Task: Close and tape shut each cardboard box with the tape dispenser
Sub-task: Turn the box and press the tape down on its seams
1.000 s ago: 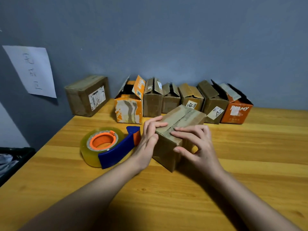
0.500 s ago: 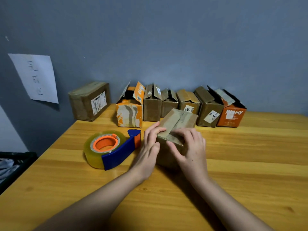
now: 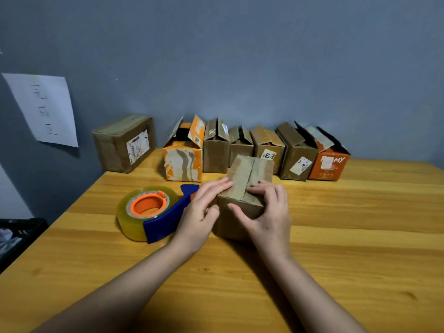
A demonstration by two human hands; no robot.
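1. Small brown box (image 3: 242, 195): I see it on the table (image 3: 360, 212), in front of the back row, flaps folded shut. Its long axis and top seam run away from me, leaning slightly right.
2. Left hand (image 3: 200, 212): grip grasping the box, fingers laid on the top left flap, thumb on the near face.
3. Right hand (image 3: 269, 210): grip grasping the box, fingers curled over the right flap by the seam, thumb on the near face.
4. Tape dispenser (image 3: 153, 212): lying flat just left of my left hand, blue handle pointing towards the back row, clear roll on an orange core.
5. Back row: six boxes (image 3: 254, 150) with raised flaps along the wall; one closed box (image 3: 125, 143) apart at the left.
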